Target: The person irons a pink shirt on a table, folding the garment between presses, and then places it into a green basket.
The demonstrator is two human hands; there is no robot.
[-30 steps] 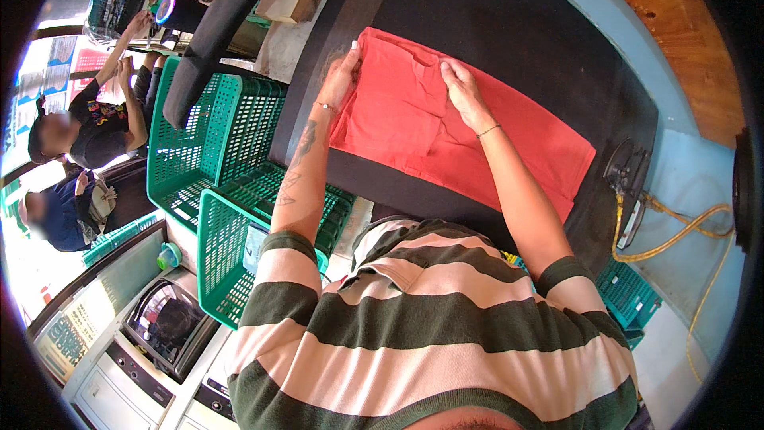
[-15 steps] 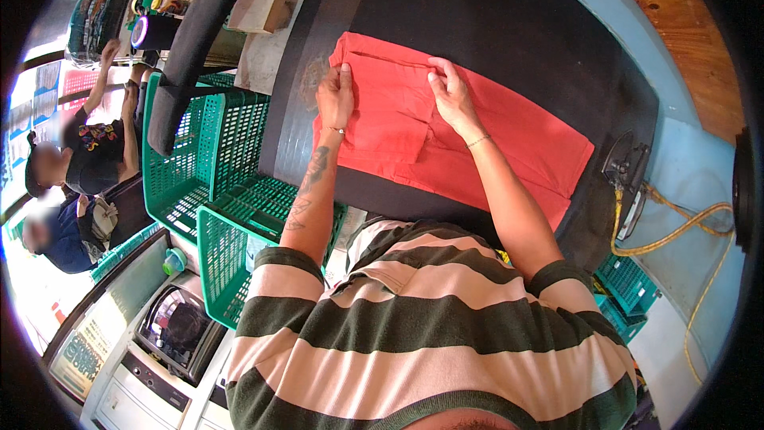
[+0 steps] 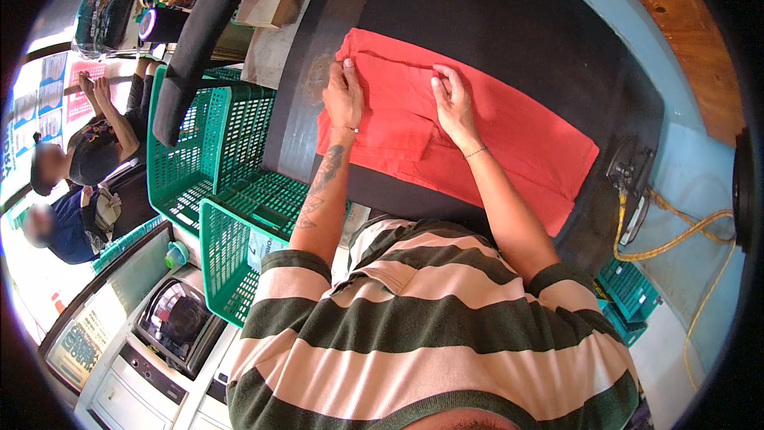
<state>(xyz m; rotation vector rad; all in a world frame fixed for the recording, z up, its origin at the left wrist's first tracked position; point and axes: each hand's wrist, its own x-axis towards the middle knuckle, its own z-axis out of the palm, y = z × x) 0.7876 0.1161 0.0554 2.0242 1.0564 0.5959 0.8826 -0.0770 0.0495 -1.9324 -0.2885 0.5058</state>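
On the far left: two other people [image 3: 76, 183] sit or bend beside the work area, well apart from the pressing surface; their hands are not on the cloth.
Near left: a front-loading machine [image 3: 171, 322] with a round door stands below the crates.
Green crates: two green plastic lattice crates [image 3: 227, 183] stand just left of the black pressing table [image 3: 509, 40], close by the left forearm.
Red garment: a red garment [image 3: 509, 131] lies spread flat on the black table, partly folded, with a doubled layer under the hands at its left end.
Left hand: the left hand [image 3: 344, 95] rests palm down on the garment's left edge, fingers together and flat, thumb side by the fold; nothing is pinched.
Right hand: the right hand [image 3: 454, 103] lies flat on the cloth to the right of the other, fingers slightly spread, pressing the fold line.
Step in hand: smoothing and setting a fold, as I judge it.
Next move calls for: keeping the edges aligned while the cloth is turned over.
Far right: a flat iron [image 3: 633, 179] sits at the table's right end, its yellow cord [image 3: 684, 231] trailing off; it crowds the garment's right tip.
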